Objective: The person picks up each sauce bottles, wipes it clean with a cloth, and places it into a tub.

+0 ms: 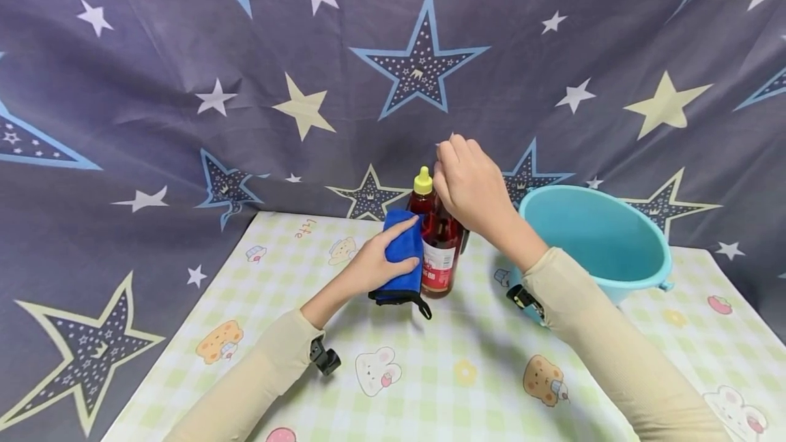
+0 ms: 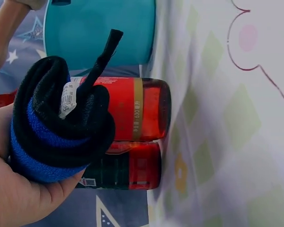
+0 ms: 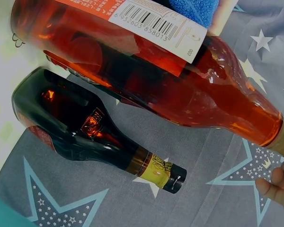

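Observation:
My left hand (image 1: 383, 258) holds a folded blue towel (image 1: 399, 261) with black edging and a black hanging loop against the side of a red-brown glass bottle (image 1: 439, 268). In the left wrist view the towel (image 2: 52, 127) looks rolled, with a white tag (image 2: 67, 100). At the top of this bottle, my right hand (image 1: 473, 179) grips the neck end with curled fingers, hiding the cap. Its red and white label carries a barcode (image 3: 149, 23). Close behind stand a bottle with a yellow nozzle cap (image 1: 423, 181) and a dark bottle (image 3: 85, 123) with a black cap.
A turquoise bucket (image 1: 595, 230) stands on the right, beside the right forearm. The table has a green checked cloth (image 1: 331, 387) with cartoon prints. Behind its back edge hangs a grey curtain (image 1: 381, 33) with stars. Each wrist carries a small black camera (image 1: 325, 357).

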A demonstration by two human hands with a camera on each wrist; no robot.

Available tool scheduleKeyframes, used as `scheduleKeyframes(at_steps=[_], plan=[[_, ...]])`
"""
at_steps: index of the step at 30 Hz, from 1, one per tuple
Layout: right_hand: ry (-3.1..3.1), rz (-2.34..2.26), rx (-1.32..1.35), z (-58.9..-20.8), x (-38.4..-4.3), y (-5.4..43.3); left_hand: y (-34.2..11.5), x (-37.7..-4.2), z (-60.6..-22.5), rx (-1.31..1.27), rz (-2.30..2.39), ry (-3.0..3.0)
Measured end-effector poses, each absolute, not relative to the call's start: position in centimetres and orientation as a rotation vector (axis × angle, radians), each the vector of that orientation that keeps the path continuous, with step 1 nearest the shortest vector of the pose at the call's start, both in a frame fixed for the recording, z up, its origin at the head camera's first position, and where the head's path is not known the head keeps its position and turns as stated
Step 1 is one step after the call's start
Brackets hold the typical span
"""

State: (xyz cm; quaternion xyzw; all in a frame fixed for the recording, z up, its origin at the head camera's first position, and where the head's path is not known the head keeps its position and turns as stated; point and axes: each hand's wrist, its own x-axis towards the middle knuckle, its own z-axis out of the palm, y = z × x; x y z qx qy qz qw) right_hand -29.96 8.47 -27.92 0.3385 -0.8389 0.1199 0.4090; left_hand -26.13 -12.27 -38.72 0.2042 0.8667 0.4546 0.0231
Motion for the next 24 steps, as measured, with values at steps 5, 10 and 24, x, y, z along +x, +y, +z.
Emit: scheduleKeyframes(at_steps=[5, 10, 24], plan=[[-2.125, 0.305, 0.848, -28.15, -29.70, 8.56, -12.34, -25.87, -39.39, 0.624, 1.392, 2.670], [-2.112, 0.293, 0.861, -28.16, -29.73, 8.59, -12.30, -25.75, -39.76, 0.599, 1.398, 2.654], [-2.101, 0.298, 0.864, -27.86, -29.81, 8.47, -12.09, -25.93, -39.74, 0.567, 1.378, 2.666]])
